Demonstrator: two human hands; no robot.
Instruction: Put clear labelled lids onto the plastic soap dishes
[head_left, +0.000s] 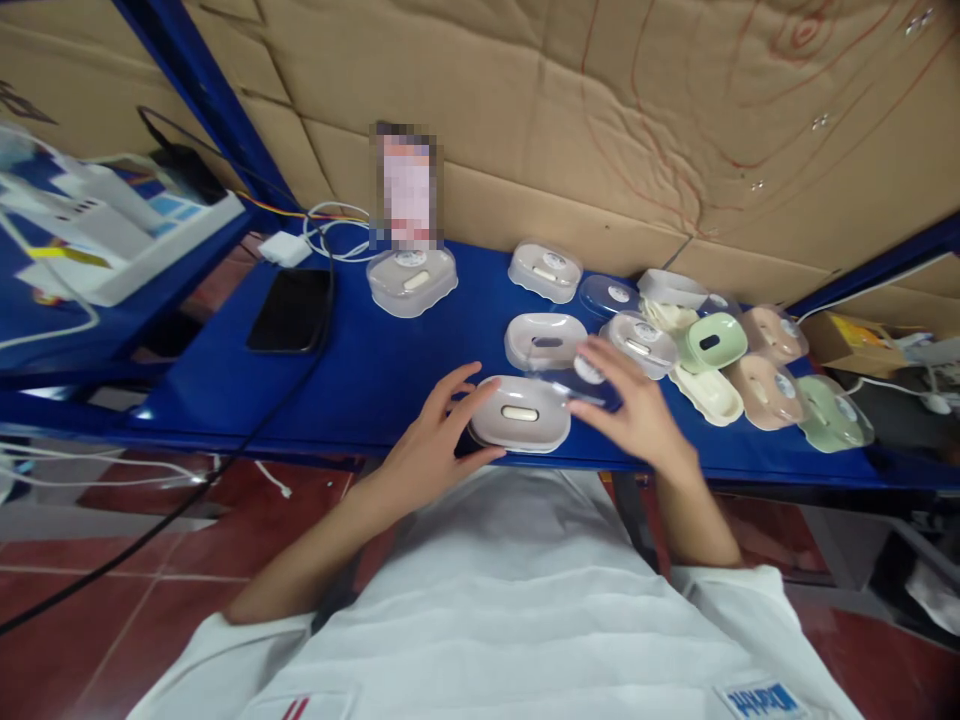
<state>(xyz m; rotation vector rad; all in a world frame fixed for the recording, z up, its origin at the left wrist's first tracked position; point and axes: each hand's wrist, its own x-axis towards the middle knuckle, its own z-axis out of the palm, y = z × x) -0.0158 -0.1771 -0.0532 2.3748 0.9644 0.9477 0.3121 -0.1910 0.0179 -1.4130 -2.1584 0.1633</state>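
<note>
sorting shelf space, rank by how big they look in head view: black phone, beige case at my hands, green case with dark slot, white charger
1. beige case and black phone, about alike; the case is nearer, so unranked
2. green case
3. white charger

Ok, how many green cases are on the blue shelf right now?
2. One green case lies in the right-hand pile, just beyond the cream case; a second green case lies at that pile's far right end. Others may be hidden beneath.

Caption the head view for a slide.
At a blue shelf, the left hand grips a pale case while the right hand touches a clear lid, with pastel cases clustered nearby.
</note>
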